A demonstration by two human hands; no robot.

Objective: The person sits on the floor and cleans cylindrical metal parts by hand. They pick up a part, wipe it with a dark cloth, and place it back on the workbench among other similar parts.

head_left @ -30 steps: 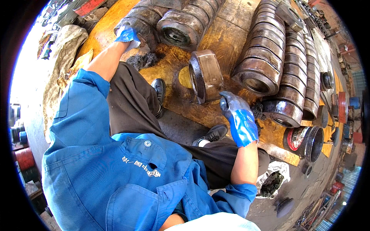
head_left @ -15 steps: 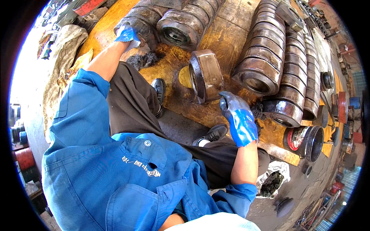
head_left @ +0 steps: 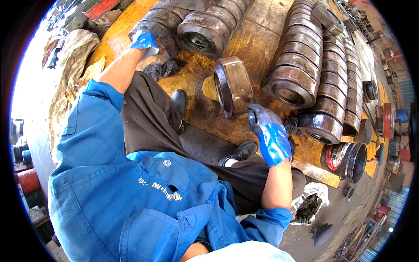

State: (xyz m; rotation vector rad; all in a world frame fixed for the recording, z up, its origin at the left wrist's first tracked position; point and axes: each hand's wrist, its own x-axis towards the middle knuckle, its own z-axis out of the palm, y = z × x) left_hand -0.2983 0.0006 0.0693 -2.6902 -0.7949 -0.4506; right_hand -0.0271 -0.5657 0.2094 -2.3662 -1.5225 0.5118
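Grease is coating nearly everything on the yellowed, stained tabletop, where heavy steel rings are lying in rows. One thick ring is standing alone on its edge near the middle, its outer band dull bronze and its rim dark and shiny. The right hand, in a blue rubber glove with blackened fingertips, is hovering just beside that ring's lower edge, fingers loosely curled and holding nothing that can be made out. The left hand, also gloved in blue, is reaching far out and pressing its closed fingers against the end of a grimy stack of rings lying on its side; whether it is pinching anything cannot be told. A second stack is lying just beside it, and longer ribbed rows are curving away on the right. Clumps of black, fibrous sludge are sitting beside the left wrist. Lower right, a white bag is holding more dark sludge, and a round tin with a red lining is lying on its side near the tabletop's edge. Black shoes are resting against the tabletop.
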